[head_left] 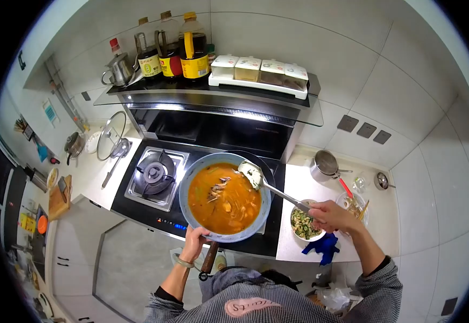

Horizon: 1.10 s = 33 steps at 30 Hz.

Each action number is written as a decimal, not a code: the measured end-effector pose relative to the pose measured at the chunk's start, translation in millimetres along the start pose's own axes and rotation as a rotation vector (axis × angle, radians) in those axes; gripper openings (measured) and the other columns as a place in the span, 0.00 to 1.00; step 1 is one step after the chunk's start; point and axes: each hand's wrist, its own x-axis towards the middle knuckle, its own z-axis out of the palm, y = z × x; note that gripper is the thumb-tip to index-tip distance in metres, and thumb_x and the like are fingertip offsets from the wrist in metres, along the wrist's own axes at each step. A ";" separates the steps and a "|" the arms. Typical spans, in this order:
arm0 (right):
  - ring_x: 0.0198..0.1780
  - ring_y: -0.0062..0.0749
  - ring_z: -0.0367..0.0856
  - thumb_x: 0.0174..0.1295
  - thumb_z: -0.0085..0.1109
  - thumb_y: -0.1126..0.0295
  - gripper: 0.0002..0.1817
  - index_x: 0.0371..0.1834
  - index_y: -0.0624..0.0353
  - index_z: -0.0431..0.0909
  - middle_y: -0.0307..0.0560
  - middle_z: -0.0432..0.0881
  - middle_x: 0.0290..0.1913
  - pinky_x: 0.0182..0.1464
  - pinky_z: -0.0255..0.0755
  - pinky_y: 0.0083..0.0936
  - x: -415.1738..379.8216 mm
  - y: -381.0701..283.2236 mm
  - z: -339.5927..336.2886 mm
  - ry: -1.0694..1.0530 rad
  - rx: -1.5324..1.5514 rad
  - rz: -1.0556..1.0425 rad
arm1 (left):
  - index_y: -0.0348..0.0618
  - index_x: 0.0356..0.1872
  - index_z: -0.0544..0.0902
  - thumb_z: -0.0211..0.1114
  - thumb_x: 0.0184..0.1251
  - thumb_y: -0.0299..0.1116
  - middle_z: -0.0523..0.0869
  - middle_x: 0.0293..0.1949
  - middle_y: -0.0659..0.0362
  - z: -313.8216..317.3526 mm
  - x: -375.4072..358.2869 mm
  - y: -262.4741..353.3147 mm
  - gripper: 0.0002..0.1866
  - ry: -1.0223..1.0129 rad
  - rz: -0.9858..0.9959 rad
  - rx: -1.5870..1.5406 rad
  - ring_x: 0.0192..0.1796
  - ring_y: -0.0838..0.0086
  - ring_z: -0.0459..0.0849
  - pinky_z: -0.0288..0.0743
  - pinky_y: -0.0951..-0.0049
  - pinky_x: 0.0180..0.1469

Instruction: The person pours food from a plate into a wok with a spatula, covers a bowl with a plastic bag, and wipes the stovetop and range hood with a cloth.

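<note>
A large grey-blue bowl (pixel 184 200) full of orange-brown soup (pixel 229 207) with dark and pale pieces is in front of me, above the right side of the stove. My left hand (pixel 194 245) is closed on the bowl's near left rim. In my right hand (pixel 331 215) is the handle of a long metal ladle (pixel 283 195), the fingers wrapped round it. The ladle's head lies over the bowl's right rim, with whitish and green food on it. Behind the bowl shows part of a dark wok (pixel 256 157); its brown handle (pixel 209 258) sticks out towards me.
Left of the bowl is a bare gas burner (pixel 155 172). A glass lid (pixel 111 135) and a skimmer (pixel 117 156) are on the left counter. To the right are a bowl of chopped greens (pixel 305 225), a blue cloth (pixel 323 247) and a small saucepan (pixel 324 164). Sauce bottles (pixel 194 48) line the shelf.
</note>
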 end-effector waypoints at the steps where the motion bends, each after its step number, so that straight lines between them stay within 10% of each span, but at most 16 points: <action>1: 0.16 0.11 0.63 0.69 0.51 0.62 0.17 0.56 0.58 0.76 0.34 0.74 0.23 0.15 0.53 0.12 -0.1 -8.1 -4.4 0.004 0.013 0.009 | 0.36 0.54 0.68 0.54 0.54 0.21 0.80 0.42 0.54 -3.2 2.1 1.7 0.22 0.002 0.000 -0.002 0.40 0.67 0.84 0.83 0.68 0.37; 4: 0.15 0.11 0.56 0.70 0.50 0.62 0.10 0.40 0.57 0.75 0.33 0.69 0.21 0.14 0.49 0.13 8.6 -24.7 -27.8 -0.133 0.025 0.101 | 0.37 0.55 0.67 0.54 0.53 0.21 0.80 0.43 0.54 -17.5 12.0 5.7 0.24 -0.026 -0.023 0.063 0.41 0.67 0.84 0.84 0.65 0.41; 19: 0.14 0.08 0.54 0.71 0.49 0.59 0.19 0.58 0.59 0.73 0.35 0.71 0.23 0.12 0.48 0.09 113.6 6.7 -27.2 -0.605 0.240 0.148 | 0.35 0.55 0.70 0.53 0.50 0.21 0.83 0.44 0.53 -41.5 53.4 18.2 0.25 -0.159 -0.176 0.094 0.41 0.64 0.85 0.83 0.57 0.46; 33: 0.14 0.07 0.53 0.73 0.44 0.64 0.15 0.56 0.60 0.70 0.35 0.70 0.25 0.12 0.48 0.07 117.9 45.4 19.8 -0.496 0.538 0.104 | 0.34 0.46 0.69 0.55 0.56 0.32 0.77 0.33 0.51 11.7 82.4 81.8 0.17 0.145 -0.108 0.562 0.30 0.63 0.82 0.82 0.63 0.22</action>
